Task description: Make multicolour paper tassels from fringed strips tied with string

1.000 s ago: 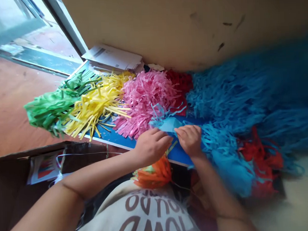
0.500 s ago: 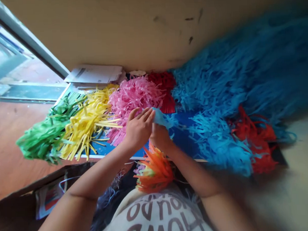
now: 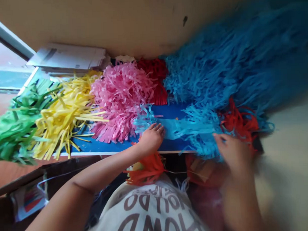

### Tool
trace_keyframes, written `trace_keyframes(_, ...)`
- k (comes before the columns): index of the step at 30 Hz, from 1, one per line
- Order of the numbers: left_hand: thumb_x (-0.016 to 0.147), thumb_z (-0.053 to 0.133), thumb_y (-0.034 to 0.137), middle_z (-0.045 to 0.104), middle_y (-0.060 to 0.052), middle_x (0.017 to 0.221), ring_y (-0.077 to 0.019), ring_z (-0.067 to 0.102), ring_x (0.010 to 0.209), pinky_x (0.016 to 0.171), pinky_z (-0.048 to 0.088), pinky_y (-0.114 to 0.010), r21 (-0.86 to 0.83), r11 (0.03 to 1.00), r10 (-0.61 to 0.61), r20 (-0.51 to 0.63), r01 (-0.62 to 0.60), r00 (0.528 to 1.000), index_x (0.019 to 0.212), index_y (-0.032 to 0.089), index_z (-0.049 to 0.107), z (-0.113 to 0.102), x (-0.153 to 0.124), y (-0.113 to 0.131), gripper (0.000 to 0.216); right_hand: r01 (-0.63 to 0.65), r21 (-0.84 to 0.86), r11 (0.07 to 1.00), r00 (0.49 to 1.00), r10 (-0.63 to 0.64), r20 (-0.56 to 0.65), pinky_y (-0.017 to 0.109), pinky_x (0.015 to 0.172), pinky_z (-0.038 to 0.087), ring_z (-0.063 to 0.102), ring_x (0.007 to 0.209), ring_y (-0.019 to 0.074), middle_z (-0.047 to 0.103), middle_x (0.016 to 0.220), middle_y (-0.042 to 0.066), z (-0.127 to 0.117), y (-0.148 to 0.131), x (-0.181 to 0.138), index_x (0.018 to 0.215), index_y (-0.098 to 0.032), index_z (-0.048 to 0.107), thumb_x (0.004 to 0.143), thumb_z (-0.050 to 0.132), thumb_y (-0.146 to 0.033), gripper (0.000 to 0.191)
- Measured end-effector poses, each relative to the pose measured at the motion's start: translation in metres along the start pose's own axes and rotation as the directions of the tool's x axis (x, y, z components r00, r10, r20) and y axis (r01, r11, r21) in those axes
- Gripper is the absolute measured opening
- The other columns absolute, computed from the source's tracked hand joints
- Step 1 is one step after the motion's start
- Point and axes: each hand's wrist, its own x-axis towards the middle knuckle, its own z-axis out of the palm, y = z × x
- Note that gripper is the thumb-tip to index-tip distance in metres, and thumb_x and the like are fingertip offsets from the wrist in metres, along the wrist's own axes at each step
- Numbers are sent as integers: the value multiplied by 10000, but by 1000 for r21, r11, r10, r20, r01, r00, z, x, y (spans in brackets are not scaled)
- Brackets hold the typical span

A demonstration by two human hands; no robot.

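Observation:
A strip of light blue fringed tissue paper lies spread across the blue tabletop, with cut fringes at its left end. My left hand rests on the strip's left part, fingers stretched out and lying flat. At the right, my right hand has its thumb and finger closed at the edge of the blue fringes; its other fingers are hidden. Below my left hand an orange tissue fringe bundle hangs in front of my shirt. A pink fringe pile sits just beyond my left hand.
Yellow fringes and green fringes hang over the table's left front edge. Dark red fringes and stacked papers lie against the wall. A large blue fringe heap rises at right, near red fringes.
My hands were together over a folded blue piece and have parted. The right hand moved far right, and the blue strip now lies spread out on the table. The view shifted slightly.

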Motion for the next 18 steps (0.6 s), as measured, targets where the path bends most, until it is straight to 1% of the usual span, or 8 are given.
trace_keyframes(1, 940, 506, 139, 622, -177, 1378, -303, 583, 1305, 1102, 460, -462, -17, 1000, -5, 17, 5, 1000, 1288, 92, 652, 5, 2, 1, 380, -65, 5, 998, 989, 65, -132, 401, 641, 491, 661, 709, 283, 718, 769, 122, -5, -8, -7, 782, -216, 692, 949, 535, -373, 277)
trace_keyframes(2, 935, 513, 144, 611, -179, 1391, -309, 572, 1316, 1092, 466, -458, -29, 1000, -6, 28, 6, 1000, 1301, 90, 642, 8, 2, 1, 391, -31, 68, 997, 976, 45, -214, 402, 681, 505, 674, 755, 280, 729, 822, 127, -5, -23, -13, 817, -215, 690, 948, 547, -351, 237)
trace_keyframes(4, 928, 531, 165, 588, -187, 1417, -324, 554, 1332, 1079, 470, -460, -41, 999, 4, 32, -3, 999, 1311, 84, 632, 11, 1, 0, 405, 268, 297, 917, 963, -250, -99, 414, 880, 513, 691, 963, 264, 748, 1029, 115, 9, -65, -18, 1048, -221, 685, 937, 570, -290, 174)
trace_keyframes(5, 926, 539, 175, 587, -187, 1417, -325, 555, 1330, 1075, 471, -458, -50, 999, 9, 27, -8, 1000, 1304, 85, 636, 11, 0, -2, 400, 374, 389, 842, 918, -396, -25, 449, 985, 471, 672, 1072, 270, 726, 1162, 126, 21, -84, -17, 1191, -206, 646, 924, 572, -269, 284)
trace_keyframes(7, 931, 546, 189, 619, -174, 1383, -307, 579, 1302, 1057, 477, -439, -90, 996, 4, 11, -3, 1000, 1270, 103, 657, 9, -4, -7, 367, 388, 495, 777, 875, -479, 66, 475, 1033, 424, 648, 1145, 274, 698, 1247, 132, 50, -109, -9, 1254, -187, 614, 901, 556, -209, 358)
trace_keyframes(11, 969, 532, 247, 747, -103, 1161, -247, 677, 1132, 976, 485, -405, -250, 965, -82, -21, 74, 996, 1127, 187, 727, 5, -10, -22, 258, 178, 572, 801, 934, -320, 157, 408, 897, 435, 700, 945, 239, 771, 973, 66, 87, -99, 11, 958, -223, 708, 944, 544, -260, 169)
trace_keyframes(14, 963, 552, 284, 779, -81, 992, -229, 713, 967, 965, 451, -422, -336, 916, -251, -49, 221, 967, 1077, 211, 741, 4, -11, -32, 233, 103, 569, 816, 956, -240, 171, 366, 857, 417, 701, 887, 219, 773, 918, 51, 89, -88, 21, 877, -233, 714, 988, 504, -350, 265)
trace_keyframes(18, 923, 591, 294, 763, -76, 839, -217, 701, 794, 948, 437, -418, -350, 841, -456, -48, 413, 889, 1083, 183, 726, 6, -1, -37, 237, 80, 484, 872, 965, -189, 181, 342, 803, 393, 694, 818, 215, 774, 899, 66, 89, -100, 35, 869, -220, 717, 1004, 475, -375, 317)
